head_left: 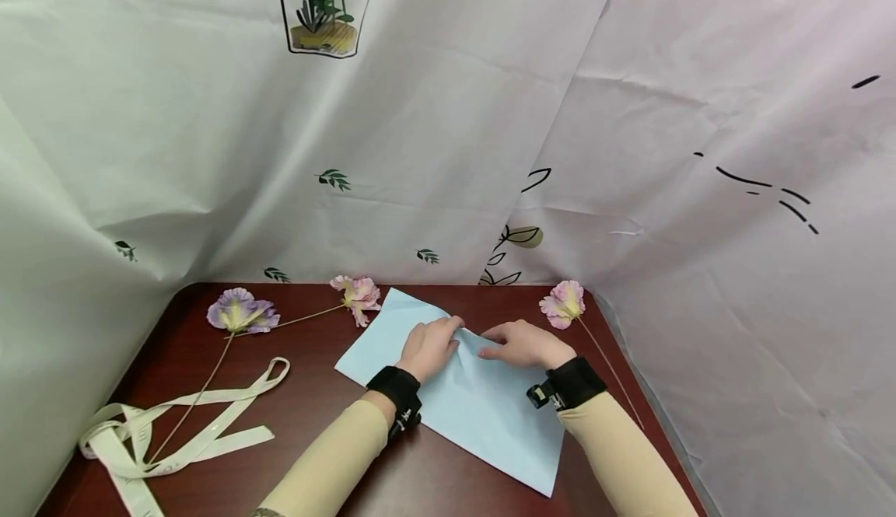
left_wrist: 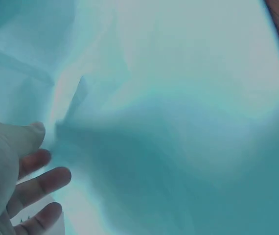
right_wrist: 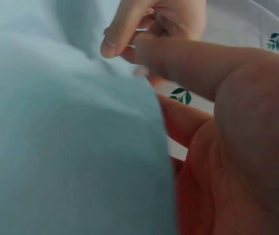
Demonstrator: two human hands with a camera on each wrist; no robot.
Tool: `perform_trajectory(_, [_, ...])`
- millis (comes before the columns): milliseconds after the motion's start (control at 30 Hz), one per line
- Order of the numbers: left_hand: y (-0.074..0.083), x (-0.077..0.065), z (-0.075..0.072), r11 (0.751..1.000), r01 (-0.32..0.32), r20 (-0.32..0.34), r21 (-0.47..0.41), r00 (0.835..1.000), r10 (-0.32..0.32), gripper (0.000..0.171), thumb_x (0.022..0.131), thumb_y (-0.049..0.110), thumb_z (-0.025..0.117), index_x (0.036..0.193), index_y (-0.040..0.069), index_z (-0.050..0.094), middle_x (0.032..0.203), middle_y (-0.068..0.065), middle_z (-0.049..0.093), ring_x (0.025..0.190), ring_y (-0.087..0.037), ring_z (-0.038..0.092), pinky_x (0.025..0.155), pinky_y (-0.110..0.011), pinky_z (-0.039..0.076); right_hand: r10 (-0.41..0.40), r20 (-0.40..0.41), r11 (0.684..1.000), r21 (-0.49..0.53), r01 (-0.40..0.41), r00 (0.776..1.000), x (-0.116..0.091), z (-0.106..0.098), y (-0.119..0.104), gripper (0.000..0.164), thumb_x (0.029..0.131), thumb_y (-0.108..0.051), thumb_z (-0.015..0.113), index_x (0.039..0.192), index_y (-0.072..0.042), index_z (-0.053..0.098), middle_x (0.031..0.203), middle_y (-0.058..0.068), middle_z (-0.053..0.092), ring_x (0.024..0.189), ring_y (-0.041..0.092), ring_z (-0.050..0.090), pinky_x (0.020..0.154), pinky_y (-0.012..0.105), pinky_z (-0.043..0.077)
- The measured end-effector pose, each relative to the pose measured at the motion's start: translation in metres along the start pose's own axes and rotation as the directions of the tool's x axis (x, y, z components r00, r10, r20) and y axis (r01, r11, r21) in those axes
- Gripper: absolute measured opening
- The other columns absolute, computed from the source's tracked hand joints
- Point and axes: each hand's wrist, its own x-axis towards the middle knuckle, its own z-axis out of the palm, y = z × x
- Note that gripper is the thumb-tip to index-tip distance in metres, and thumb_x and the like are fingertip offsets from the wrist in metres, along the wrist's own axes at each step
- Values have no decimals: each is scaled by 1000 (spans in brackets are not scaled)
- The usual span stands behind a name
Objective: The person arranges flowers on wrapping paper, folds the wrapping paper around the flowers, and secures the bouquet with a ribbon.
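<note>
A light blue sheet of paper (head_left: 490, 392) lies slantwise on the table and fills much of the left wrist view. My left hand (head_left: 430, 346) pinches its far edge near the middle, with creases fanning out from there. In the right wrist view, the left thumb (right_wrist: 111, 46) lies on the near face and fingers curl behind. Close by, at the same edge, is my right hand (head_left: 523, 344), thumb and fingers apart. Its palm (right_wrist: 242, 161) is behind the sheet's edge in the right wrist view, and the thumb points toward the left hand.
A purple flower (head_left: 238, 312) and a pink flower (head_left: 357, 297) lie left of the paper, long stems crossing. Another pink flower (head_left: 563, 304) is at the right. Loops of cream ribbon (head_left: 203, 447) cover the front left of the dark red table (head_left: 315, 392). White cloth (head_left: 448, 151) hangs behind.
</note>
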Motion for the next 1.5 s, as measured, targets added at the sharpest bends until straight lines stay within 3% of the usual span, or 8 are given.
perform_trajectory(133, [-3,-5,2,1000,8,-49,-25,999,-9,13,95,25,73,108,22,69,94,5,74,74,-13,68,62,-31,51,8,29,998,63,-10,1000,-5,-14,9,56,98,-57,57,137,-18,65,132,0,65,121,20,61,101,47,49])
perform_trajectory(300, [-4,-10,1,1000,-12,-110,-22,994,9,4,95,26,73,98,26,70,84,9,74,66,-9,65,56,-27,48,68,57,990,120,-74,996,-11,-32,26,63,100,-59,50,143,-15,58,119,5,71,119,25,63,103,53,46])
perform_trajectory(467, [-5,-12,0,999,-32,-157,-22,987,28,5,94,25,75,96,26,71,81,10,73,63,-7,64,54,-26,47,57,129,965,246,-88,990,-11,-37,51,56,102,-47,55,144,-9,57,117,9,71,106,27,68,96,50,52])
perform_trajectory(633, [-5,-12,-1,999,-41,-178,-19,983,37,1,96,25,72,96,24,73,82,10,74,61,-6,63,53,-25,46,25,154,943,325,-75,988,-2,-21,84,48,99,-31,65,139,-5,59,120,13,69,102,30,67,82,43,56])
perform_trajectory(867, [-6,-12,1,999,-41,-206,-24,978,36,4,93,22,75,94,24,72,80,10,74,60,-6,62,52,-24,45,92,-72,987,138,-82,993,8,37,94,33,87,-34,80,109,-11,70,87,-4,64,81,13,58,76,34,49])
perform_trajectory(1100, [-5,-18,0,997,-74,-220,-26,973,66,3,96,23,72,93,21,71,82,10,72,62,-5,63,53,-23,45,123,-183,990,-47,-133,975,14,71,88,8,89,-11,74,89,-12,66,83,1,56,78,17,51,72,35,48])
perform_trajectory(1233, [-7,-18,-5,994,-103,-250,-25,964,93,6,93,19,74,90,20,69,91,6,66,71,-9,62,60,-28,49,152,-195,988,23,-150,969,16,73,94,13,91,-11,71,82,-15,63,75,-1,56,72,16,52,69,34,46])
perform_trajectory(1500, [-21,-17,-12,970,-242,-245,3,941,235,21,76,8,69,71,16,50,134,-10,64,128,-30,56,105,-48,43,142,-274,986,125,-111,951,14,76,105,23,92,-19,75,84,-11,55,68,0,45,66,16,48,64,31,38])
